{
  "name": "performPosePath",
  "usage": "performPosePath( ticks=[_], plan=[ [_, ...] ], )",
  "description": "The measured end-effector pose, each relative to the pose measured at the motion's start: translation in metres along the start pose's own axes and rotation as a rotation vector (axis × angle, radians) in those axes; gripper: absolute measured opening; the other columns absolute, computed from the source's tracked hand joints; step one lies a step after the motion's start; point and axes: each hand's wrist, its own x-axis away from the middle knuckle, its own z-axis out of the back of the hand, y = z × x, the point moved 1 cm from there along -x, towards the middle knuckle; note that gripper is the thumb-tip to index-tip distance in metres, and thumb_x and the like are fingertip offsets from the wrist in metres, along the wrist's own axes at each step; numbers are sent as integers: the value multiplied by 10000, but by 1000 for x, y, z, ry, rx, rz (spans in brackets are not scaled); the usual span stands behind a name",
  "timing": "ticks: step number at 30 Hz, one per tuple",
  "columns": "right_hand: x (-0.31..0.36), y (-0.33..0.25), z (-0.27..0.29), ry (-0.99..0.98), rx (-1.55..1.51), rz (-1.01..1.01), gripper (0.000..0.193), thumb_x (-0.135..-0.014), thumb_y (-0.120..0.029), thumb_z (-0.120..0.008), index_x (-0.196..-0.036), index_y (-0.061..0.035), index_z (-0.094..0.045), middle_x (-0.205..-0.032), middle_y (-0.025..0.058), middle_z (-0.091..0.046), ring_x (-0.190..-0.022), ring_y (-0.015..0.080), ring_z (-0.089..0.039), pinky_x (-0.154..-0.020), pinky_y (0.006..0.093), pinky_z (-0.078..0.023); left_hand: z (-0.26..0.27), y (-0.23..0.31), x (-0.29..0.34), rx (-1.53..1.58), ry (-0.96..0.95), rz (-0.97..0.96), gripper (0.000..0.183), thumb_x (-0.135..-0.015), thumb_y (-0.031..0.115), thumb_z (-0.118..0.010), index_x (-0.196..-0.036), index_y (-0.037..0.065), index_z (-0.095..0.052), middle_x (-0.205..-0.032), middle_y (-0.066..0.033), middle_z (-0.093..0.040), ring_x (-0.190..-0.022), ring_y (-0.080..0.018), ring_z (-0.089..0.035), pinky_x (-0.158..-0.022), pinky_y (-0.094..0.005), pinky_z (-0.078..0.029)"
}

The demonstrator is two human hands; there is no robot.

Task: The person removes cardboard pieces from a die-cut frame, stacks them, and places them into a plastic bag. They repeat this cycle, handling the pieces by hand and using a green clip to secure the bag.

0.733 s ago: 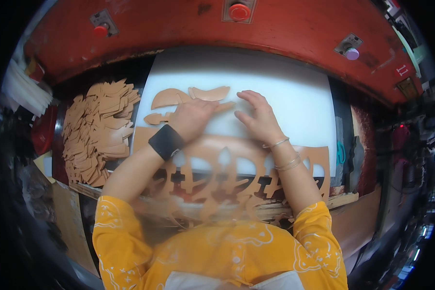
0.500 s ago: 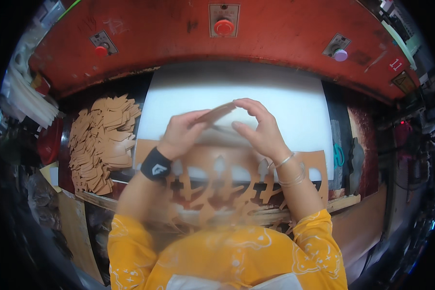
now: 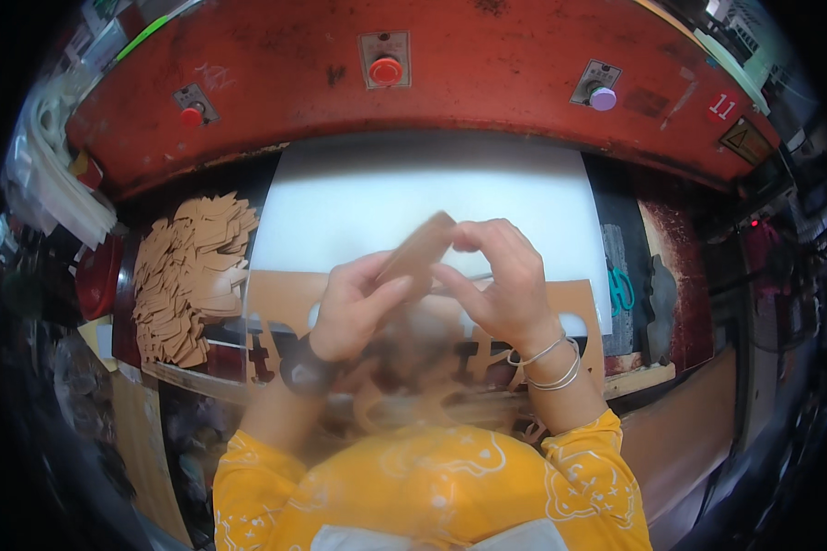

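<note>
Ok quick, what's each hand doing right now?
Left hand: closed on the tan cut pieces.
Right hand: closed on the same pieces, from the other side.

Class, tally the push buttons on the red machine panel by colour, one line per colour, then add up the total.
Red buttons: 2, a large one at the centre and a smaller one at the left
Purple buttons: 1, at the right
Total: 3
</note>
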Motion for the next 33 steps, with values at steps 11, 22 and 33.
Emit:
performPosePath(
  ticks=[11, 22, 33],
  plan=[
    [-12, -12, -12, -298, -166, -67, 212, -699, -26, -700, -862, -19, -565, -835, 89, -598, -725, 172, -578, -633, 271, -487, 16, -18, 19, 378, -128, 159, 406, -964, 283, -354, -1205, -33, -436, -1113, -120, -554, -983, -184, -570, -859, -315, -468],
    [-1, -18, 26, -401, -1228, -599, 192, -835, -72, -533, -831, -64, -342, -954, 255, -613, -832, 232, -633, -701, 259, -502, 173, 55, 59, 360, 253, -71, 453, -969, 346, -301, -1325, 70, -350, -1195, -188, -520, -1087, -323, -530, -957, -416, -411],
    [9, 1, 6, -372, -1140, -639, 316, -826, -243, -630, -824, -59, -373, -864, 273, -624, -754, 305, -653, -660, 354, -546, 426, 108, 69, -1466, 858, -45, 279, -883, 222, -445, -1061, 97, -620, -946, -124, -643, -917, -234, -610, -833, -344, -459]
  ],
)
